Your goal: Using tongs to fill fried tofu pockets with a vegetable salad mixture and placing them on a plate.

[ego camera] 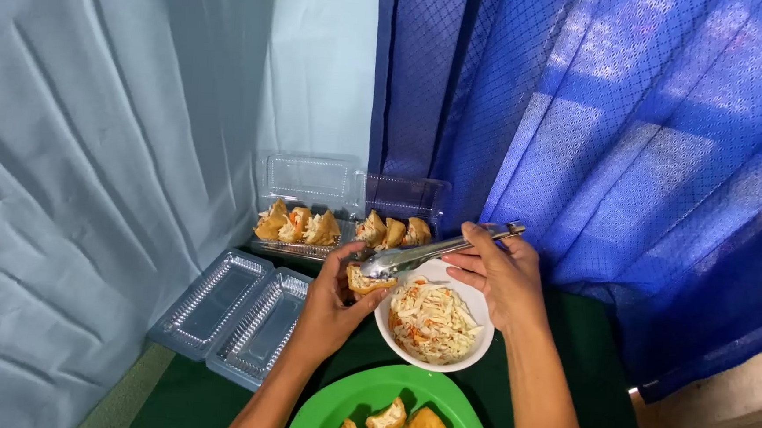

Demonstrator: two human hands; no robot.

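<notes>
**Tongs at a fried piece, held beside the salad bowl**

Left hand (pixel 327 303) is clamped on a golden fried piece (pixel 368 282), fingers curled round it, holding it up just left of the white bowl (pixel 391 338) & touching its rim or v. close; can't tell which. The piece looks split open at the top.

Right hand (pixel 500 279) is closed round the handle end of metal tongs (pixel 427 254). Tongs run from the hand down-left, tips right at the top of the fried piece. Tips look nearly together; can't tell if anything is pinched betw. them.

The bowl holds shredded salad (pixel 432 318), pale w/ orange bits, and sits on the dark green desk (pixel 585 341) betw. the two hands.

In front of the bowl, nearest the person: green plate (pixel 342 410) w/ several more fried pieces (pixel 403 427) on it, plain, no salad visible on them.

Behind the hands, against the curtains: two open clear plastic boxes. Left box (pixel 308 183) has three filled pieces in a row; right box (pixel 404 193) has three more, partly hidden by the tongs. Lids stand upright at the back.

Left of the left arm: two empty clear trays (pixel 238 315) side by side, touching, at the desk edge.

Backdrop: pale blue curtain (pixel 95 135) at left, darker blue patterned curtain (pixel 623 149) at right.
</notes>
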